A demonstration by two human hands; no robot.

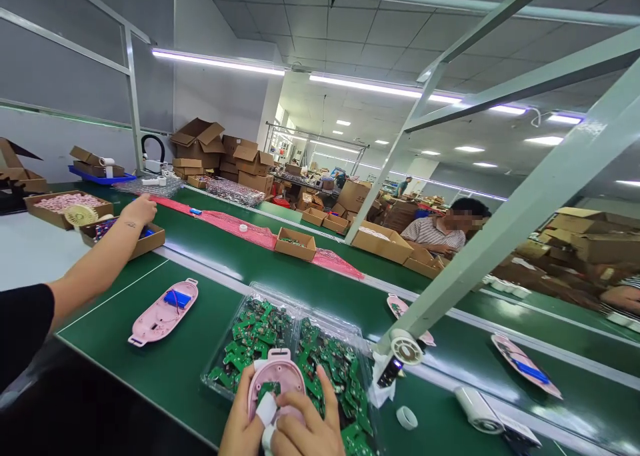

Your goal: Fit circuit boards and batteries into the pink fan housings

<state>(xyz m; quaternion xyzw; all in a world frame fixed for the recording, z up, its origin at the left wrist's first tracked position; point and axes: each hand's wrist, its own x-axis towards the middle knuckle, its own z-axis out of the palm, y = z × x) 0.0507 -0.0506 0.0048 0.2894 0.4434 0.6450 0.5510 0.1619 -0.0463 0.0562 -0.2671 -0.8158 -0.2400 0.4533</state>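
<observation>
Head view: both hands sit at the bottom edge, low over the green counter [165, 369]. The left hand [241, 424] and right hand [306, 424] have their fingers curled shut around a pink shell [277, 375], a white wrap on one fingertip. The shell is rounded, a green board in its open side. Beneath lies a clear tray [320, 323] of green boards [250, 336]. A co-worker's arm [95, 259] reaches into a cardboard box [150, 237].

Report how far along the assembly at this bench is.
Done, it seems: a pink shell with a blue battery lies on the green bench. In hand: the left hand and right hand hold another pink shell over the tray. Left: the tray is full of green circuit boards.
</observation>
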